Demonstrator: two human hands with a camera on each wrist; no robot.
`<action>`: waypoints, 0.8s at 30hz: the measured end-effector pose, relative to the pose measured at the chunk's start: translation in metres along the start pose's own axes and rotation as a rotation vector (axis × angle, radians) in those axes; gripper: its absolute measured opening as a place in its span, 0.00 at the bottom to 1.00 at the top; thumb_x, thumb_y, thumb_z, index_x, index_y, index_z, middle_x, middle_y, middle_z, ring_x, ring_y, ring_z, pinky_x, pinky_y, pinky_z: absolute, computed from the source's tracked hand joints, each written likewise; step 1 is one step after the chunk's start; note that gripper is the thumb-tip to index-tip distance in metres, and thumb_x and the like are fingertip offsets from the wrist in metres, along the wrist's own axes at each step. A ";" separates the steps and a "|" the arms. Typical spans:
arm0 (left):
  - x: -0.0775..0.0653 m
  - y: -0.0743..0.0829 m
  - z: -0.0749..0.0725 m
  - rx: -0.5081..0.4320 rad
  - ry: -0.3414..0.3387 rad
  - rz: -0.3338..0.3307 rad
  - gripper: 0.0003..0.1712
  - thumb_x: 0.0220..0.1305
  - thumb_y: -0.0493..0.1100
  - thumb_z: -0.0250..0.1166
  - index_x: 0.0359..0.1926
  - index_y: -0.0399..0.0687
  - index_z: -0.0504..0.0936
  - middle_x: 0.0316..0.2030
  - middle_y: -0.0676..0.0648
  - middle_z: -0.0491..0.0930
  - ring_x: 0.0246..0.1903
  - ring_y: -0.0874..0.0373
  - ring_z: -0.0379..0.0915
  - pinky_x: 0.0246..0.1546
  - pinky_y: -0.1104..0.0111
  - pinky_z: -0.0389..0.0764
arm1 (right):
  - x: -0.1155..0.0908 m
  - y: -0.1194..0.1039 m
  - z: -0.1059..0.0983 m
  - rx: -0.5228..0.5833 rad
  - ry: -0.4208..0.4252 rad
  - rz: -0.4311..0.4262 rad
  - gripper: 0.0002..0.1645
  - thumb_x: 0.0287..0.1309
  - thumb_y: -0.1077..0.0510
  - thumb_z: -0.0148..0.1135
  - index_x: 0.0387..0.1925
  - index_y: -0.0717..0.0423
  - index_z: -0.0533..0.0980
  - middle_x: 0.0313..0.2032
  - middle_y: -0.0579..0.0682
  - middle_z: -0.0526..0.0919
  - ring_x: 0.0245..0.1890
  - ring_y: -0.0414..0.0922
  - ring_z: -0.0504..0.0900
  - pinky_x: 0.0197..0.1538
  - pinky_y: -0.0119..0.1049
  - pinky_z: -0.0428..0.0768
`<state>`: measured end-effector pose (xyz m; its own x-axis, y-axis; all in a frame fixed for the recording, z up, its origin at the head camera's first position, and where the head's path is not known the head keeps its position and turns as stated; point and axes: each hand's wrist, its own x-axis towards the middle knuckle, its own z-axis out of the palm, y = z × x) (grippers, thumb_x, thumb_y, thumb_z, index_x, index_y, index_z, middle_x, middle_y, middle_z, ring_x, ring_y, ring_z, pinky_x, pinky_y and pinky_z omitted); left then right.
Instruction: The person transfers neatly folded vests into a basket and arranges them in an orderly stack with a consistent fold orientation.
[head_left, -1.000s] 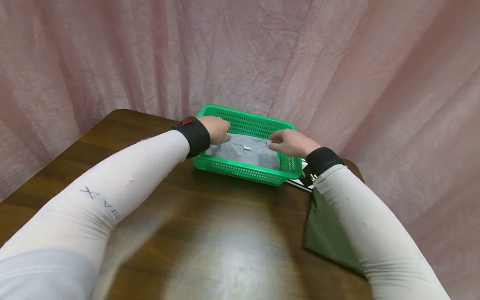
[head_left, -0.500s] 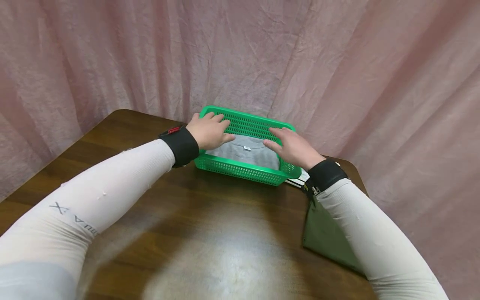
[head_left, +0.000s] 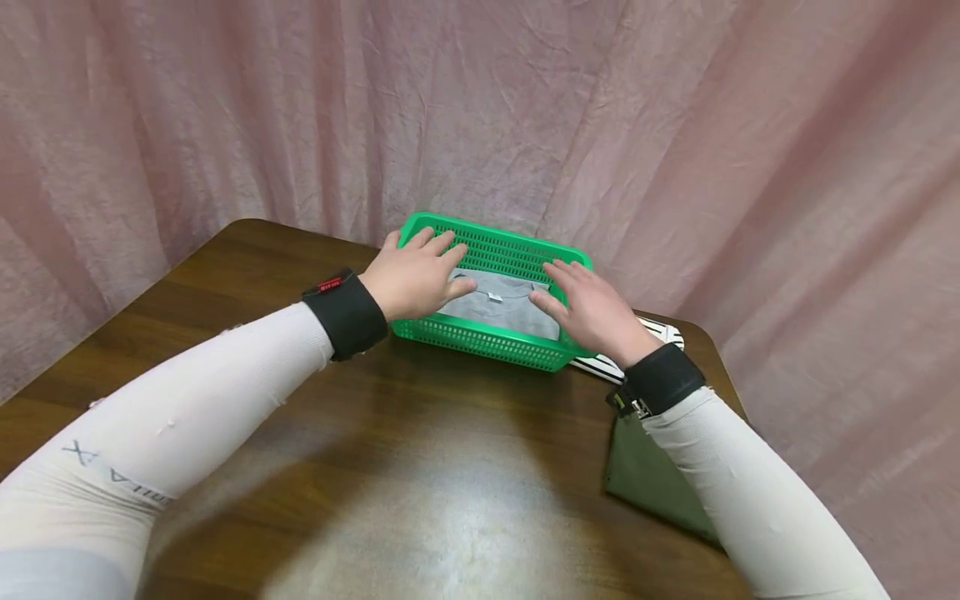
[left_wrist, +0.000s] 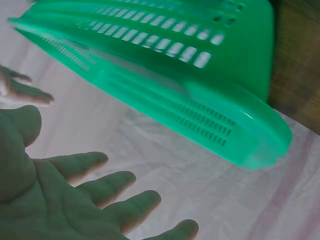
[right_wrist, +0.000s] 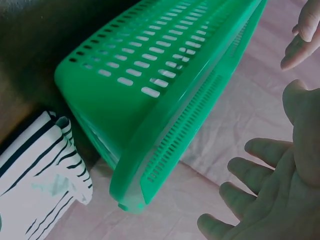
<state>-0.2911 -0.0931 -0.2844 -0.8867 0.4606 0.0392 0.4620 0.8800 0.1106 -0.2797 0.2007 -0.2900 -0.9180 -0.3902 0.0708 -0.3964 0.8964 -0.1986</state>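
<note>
The pink curtain [head_left: 480,108] spans everything beyond the hands, and the brown wooden surface [head_left: 450,450] stretches out beneath them. On it, just below both palms, stands the green perforated plastic basket [head_left: 487,332], its place little altered over the last second. The olive-green folded cloth [head_left: 652,479] lies nearer the body than the right hand, partly under that forearm. The grey garment [head_left: 502,315] lies flat inside the basket, between and below the two hands, neckline uppermost. The black-and-white striped fabric [right_wrist: 40,185] lies outside the basket, beneath and beyond the right wrist; more of it shows now that this wrist has drawn back.

The main change is in the hands themselves. A second ago their fingers were bent in over the garment; now the left hand [head_left: 416,279] and right hand [head_left: 592,312] are released, fingers spread, holding nothing, and both have shifted outward and back toward the body. The wrist views show gaps between fingers and rim. The white label [head_left: 495,297] sits between the thumbs, scarcely moved, so the garment appears settled and probably needs no further support.
</note>
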 end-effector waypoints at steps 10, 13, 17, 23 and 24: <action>-0.019 0.004 0.003 -0.003 0.085 0.029 0.45 0.85 0.71 0.50 0.88 0.49 0.60 0.87 0.41 0.52 0.86 0.36 0.42 0.80 0.32 0.46 | -0.019 -0.009 0.002 -0.013 0.050 -0.054 0.45 0.85 0.37 0.55 0.87 0.58 0.58 0.85 0.60 0.58 0.86 0.63 0.50 0.84 0.63 0.49; -0.025 0.004 0.006 -0.010 0.102 0.030 0.46 0.85 0.71 0.50 0.88 0.49 0.60 0.87 0.41 0.53 0.86 0.36 0.43 0.80 0.32 0.46 | -0.024 -0.011 0.001 -0.002 0.052 -0.063 0.45 0.85 0.37 0.55 0.87 0.57 0.58 0.85 0.60 0.58 0.87 0.62 0.50 0.84 0.62 0.49; -0.032 0.006 0.010 -0.031 0.127 0.038 0.46 0.85 0.71 0.51 0.88 0.48 0.61 0.87 0.41 0.54 0.86 0.36 0.43 0.80 0.32 0.46 | -0.030 -0.012 0.002 -0.008 0.064 -0.066 0.45 0.85 0.37 0.55 0.87 0.58 0.59 0.85 0.61 0.59 0.87 0.62 0.51 0.84 0.61 0.49; -0.044 0.006 0.015 -0.056 0.176 0.046 0.45 0.85 0.70 0.52 0.87 0.49 0.63 0.86 0.40 0.56 0.86 0.36 0.44 0.80 0.32 0.47 | -0.044 -0.012 0.008 -0.030 0.081 -0.067 0.45 0.85 0.37 0.56 0.87 0.58 0.58 0.85 0.61 0.59 0.86 0.62 0.51 0.84 0.63 0.49; -0.046 0.006 0.016 -0.058 0.183 0.047 0.44 0.85 0.70 0.52 0.87 0.49 0.63 0.86 0.40 0.56 0.86 0.36 0.45 0.80 0.32 0.47 | -0.046 -0.013 0.009 -0.035 0.082 -0.067 0.45 0.85 0.37 0.55 0.87 0.57 0.58 0.85 0.61 0.59 0.86 0.62 0.51 0.84 0.63 0.49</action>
<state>-0.2472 -0.1074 -0.3011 -0.8549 0.4676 0.2246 0.5059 0.8473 0.1614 -0.2321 0.2055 -0.2998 -0.8868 -0.4323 0.1631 -0.4559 0.8761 -0.1567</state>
